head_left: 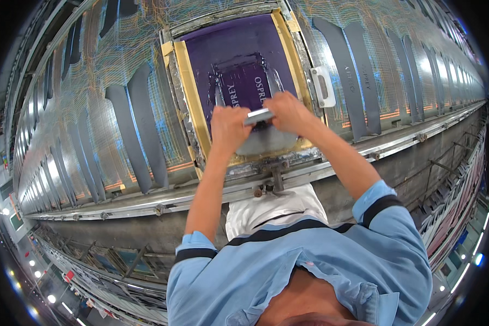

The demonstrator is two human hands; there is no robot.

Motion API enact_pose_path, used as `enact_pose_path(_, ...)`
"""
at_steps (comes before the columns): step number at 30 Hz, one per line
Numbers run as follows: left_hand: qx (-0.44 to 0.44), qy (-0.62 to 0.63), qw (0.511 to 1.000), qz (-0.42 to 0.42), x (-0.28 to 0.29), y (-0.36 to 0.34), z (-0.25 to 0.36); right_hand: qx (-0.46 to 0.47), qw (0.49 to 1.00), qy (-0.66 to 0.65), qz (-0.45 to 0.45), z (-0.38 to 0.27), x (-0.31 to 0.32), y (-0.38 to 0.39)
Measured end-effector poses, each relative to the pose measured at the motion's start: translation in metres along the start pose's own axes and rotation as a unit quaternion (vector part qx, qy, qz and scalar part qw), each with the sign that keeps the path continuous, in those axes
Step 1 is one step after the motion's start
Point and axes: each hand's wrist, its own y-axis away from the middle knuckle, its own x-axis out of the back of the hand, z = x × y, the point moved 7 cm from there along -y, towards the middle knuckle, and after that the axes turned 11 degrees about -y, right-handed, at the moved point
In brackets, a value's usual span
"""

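Note:
A screen-printing frame (175, 81) with a purple mesh (231, 41) lies on the long table, its inner edges lined with yellow tape (289, 46). My left hand (229, 129) and my right hand (291, 113) are both closed around the handle of a squeegee (259, 116), near the side of the frame closest to me. Dark, wet-looking ink (239, 61) lies in smears on the mesh, around pale lettering. My hands and the handle hide the squeegee's blade. A pale smeared patch (261, 142) shows on the near part of the mesh.
Dark grey cut fabric pieces (131, 136) lie in pairs along the table on both sides of the frame. A white plastic handle (324, 87) sits at the frame's right side. A metal rail (358, 155) runs along the table's near edge. Stacked racks (451, 201) stand behind me.

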Motion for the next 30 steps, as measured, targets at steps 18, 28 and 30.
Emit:
enact_pose_path(18, -0.047, 0.022, 0.998, -0.025, 0.016, 0.102, 0.07, -0.277, 0.837, -0.13, 0.453, 0.176, 0.084, 0.063)
enact_pose_path(28, -0.068, -0.029, 0.995, 0.063, 0.045, -0.043, -0.011, -0.229, 0.83, -0.196, 0.47, 0.142, 0.095, 0.067)
enact_pose_path(30, -0.062, -0.024, 0.995, 0.069, 0.048, -0.072, -0.028, -0.226, 0.829, -0.196, 0.473, 0.141, 0.097, 0.068)
